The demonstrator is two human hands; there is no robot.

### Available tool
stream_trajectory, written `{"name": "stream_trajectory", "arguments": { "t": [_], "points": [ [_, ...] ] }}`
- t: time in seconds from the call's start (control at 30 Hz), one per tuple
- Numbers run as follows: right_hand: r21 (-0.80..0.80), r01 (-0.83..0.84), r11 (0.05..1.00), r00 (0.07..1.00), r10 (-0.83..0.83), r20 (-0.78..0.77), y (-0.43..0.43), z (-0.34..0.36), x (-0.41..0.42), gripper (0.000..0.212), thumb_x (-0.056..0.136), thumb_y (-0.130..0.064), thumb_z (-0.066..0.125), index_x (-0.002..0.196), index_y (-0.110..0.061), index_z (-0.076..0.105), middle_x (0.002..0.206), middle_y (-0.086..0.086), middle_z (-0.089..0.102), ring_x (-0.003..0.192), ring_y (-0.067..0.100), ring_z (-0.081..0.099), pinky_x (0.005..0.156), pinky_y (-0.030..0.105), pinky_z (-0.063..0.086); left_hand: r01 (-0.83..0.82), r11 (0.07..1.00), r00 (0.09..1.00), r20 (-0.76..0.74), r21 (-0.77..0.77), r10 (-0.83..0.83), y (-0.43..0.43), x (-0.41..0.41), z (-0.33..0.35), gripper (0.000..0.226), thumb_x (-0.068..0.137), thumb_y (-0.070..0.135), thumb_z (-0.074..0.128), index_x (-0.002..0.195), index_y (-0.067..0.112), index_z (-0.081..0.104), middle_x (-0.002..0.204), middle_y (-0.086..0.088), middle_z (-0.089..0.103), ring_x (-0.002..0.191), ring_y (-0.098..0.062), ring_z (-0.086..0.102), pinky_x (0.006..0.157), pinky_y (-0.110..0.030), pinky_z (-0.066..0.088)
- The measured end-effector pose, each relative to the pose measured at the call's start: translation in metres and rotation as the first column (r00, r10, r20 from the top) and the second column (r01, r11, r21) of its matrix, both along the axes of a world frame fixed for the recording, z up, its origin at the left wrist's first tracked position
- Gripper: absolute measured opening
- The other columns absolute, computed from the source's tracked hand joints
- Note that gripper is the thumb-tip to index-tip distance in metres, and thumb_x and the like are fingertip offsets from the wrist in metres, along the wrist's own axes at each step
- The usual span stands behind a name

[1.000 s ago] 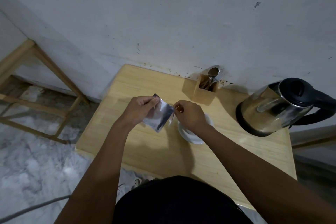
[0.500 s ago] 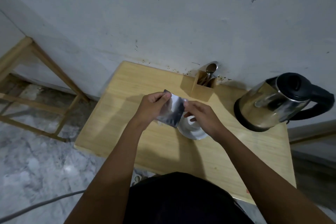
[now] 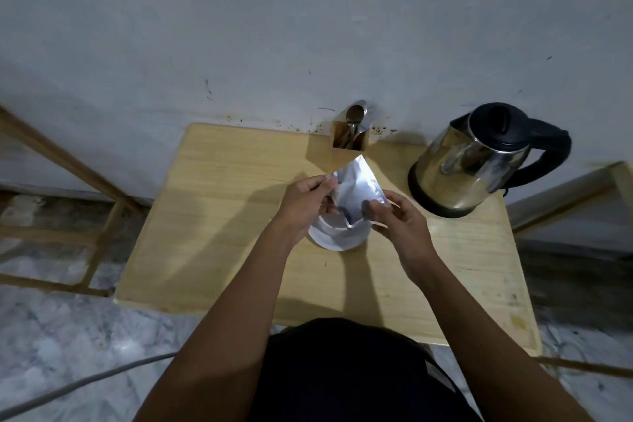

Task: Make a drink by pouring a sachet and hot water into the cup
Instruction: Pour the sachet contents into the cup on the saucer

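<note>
1. Head view, the hands: the left hand [image 3: 306, 197] pinches the upper left edge of the shiny silver foil sachet [image 3: 356, 187] between thumb and fingers, and the right hand [image 3: 399, 223] grips its lower right edge the same way — both hands are closed on the sachet, neither is loose.

2. Head view, the task's things: the sachet is tipped with its lower end down over the white cup on its white saucer [image 3: 334, 236], which sits near the middle of the pale wooden table [image 3: 212, 216]. Whether powder is falling I cannot tell; the cup's inside is hidden behind the sachet.

3. The step in hand seems to be emptying the sachet. To do it well, the torn mouth should hang directly above the cup's opening, low and steady, and the foil may need a light shake or a squeeze from the top so nothing clings inside.

4. Head view, surroundings: the steel electric kettle with black lid and handle [image 3: 476, 161] stands to the right of the cup, apart from it, within reach for the hot water. A small wooden holder with metal spoons [image 3: 349, 139] stands at the back against the grey wall [image 3: 274, 27], just behind the sachet's raised end.

5. Nothing blocks the pour — the main risk is powder spilling onto the saucer.
</note>
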State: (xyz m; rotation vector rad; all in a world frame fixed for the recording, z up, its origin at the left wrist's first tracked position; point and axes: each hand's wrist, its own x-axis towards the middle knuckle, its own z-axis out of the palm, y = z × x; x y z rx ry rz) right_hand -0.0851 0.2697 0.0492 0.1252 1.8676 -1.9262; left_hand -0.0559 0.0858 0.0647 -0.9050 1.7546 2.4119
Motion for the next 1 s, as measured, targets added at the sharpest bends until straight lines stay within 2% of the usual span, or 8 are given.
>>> {"name": "stream_trajectory", "arguments": {
  "t": [0.1,0.17,0.3,0.43,0.7,0.77,0.87,1.0],
  "points": [
    [-0.071,0.079,0.994,0.996,-0.076,0.049,0.004,-0.006,0.007,0.026,0.089,-0.013,0.069,0.114,-0.005,0.066,0.108,0.022,0.070,0.097,0.029,0.069,0.091,0.045,0.056,0.015,1.000,0.999,0.034,0.026,-0.016,0.007,-0.001,-0.007,0.028,0.089,0.021,0.065,0.107,-0.001,0.069,0.076,-0.007,0.067,0.065,-0.018,0.059,0.062,-0.026,0.051],
    [-0.053,0.128,0.990,0.992,-0.127,0.028,0.006,-0.007,0.008,0.022,0.090,-0.012,0.068,0.111,-0.005,0.068,0.108,0.020,0.070,0.098,0.028,0.069,0.088,0.041,0.057,0.028,0.999,0.998,0.061,-0.034,-0.026,0.009,0.000,-0.011,0.030,0.088,0.027,0.066,0.106,0.003,0.070,0.079,-0.007,0.068,0.066,-0.018,0.061,0.062,-0.026,0.051],
    [0.188,0.074,0.979,0.970,-0.027,-0.243,0.013,-0.003,-0.002,0.010,0.091,-0.013,0.066,0.100,-0.012,0.071,0.088,0.006,0.073,0.084,0.010,0.068,0.079,0.028,0.056,0.053,0.894,0.995,0.096,-0.445,-0.012,-0.001,0.010,-0.025,0.040,0.089,0.035,0.063,0.126,0.019,0.060,0.109,0.006,0.062,0.102,-0.012,0.058,0.083,-0.024,0.049],
    [0.389,-0.001,0.921,0.889,0.179,-0.421,0.011,0.007,-0.016,0.010,0.094,-0.013,0.062,0.094,-0.016,0.072,0.082,-0.005,0.071,0.073,-0.006,0.063,0.068,0.006,0.044,0.164,0.760,0.976,0.213,-0.629,-0.034,-0.016,0.022,-0.051,0.042,0.092,0.036,0.056,0.130,0.017,0.057,0.126,-0.003,0.057,0.117,-0.019,0.054,0.092,-0.028,0.042],
    [0.619,-0.058,0.783,0.731,0.456,-0.508,-0.014,0.017,-0.034,0.018,0.096,-0.021,0.059,0.107,-0.020,0.073,0.090,0.001,0.067,0.079,0.016,0.060,0.072,0.026,0.046,0.238,0.703,0.969,0.218,-0.670,-0.120,-0.022,0.027,-0.065,0.021,0.094,0.015,0.056,0.106,0.008,0.071,0.103,-0.009,0.074,0.096,-0.022,0.065,0.080,0.004,0.018],
    [0.664,-0.053,0.746,0.691,0.508,-0.514,-0.020,0.018,-0.038,0.018,0.096,-0.023,0.059,0.108,-0.019,0.073,0.089,-0.001,0.062,0.077,0.015,0.057,0.073,0.029,0.046,0.239,0.702,0.969,0.208,-0.671,-0.131,-0.022,0.027,-0.065,0.021,0.093,0.016,0.057,0.107,0.008,0.071,0.106,-0.009,0.073,0.093,-0.021,0.063,0.083,0.002,0.022],
    [0.739,-0.050,0.672,0.644,0.587,-0.490,-0.028,0.022,-0.045,0.020,0.096,-0.033,0.059,0.106,-0.025,0.075,0.087,-0.011,0.058,0.076,0.008,0.052,0.068,0.027,0.040,0.241,0.718,0.969,0.207,-0.653,-0.137,-0.023,0.026,-0.066,0.022,0.093,0.018,0.058,0.108,0.009,0.070,0.110,-0.007,0.072,0.103,-0.019,0.063,0.085,-0.018,0.039],
    [0.777,0.020,0.630,0.545,0.644,-0.537,-0.033,0.026,-0.052,0.017,0.091,-0.035,0.065,0.097,-0.027,0.078,0.089,-0.007,0.070,0.073,0.003,0.048,0.068,0.031,0.045,0.263,0.712,0.964,0.209,-0.651,-0.165,-0.025,0.027,-0.069,0.020,0.093,0.019,0.058,0.107,0.011,0.070,0.110,-0.007,0.070,0.106,-0.020,0.062,0.086,-0.024,0.041]
  ]
}}
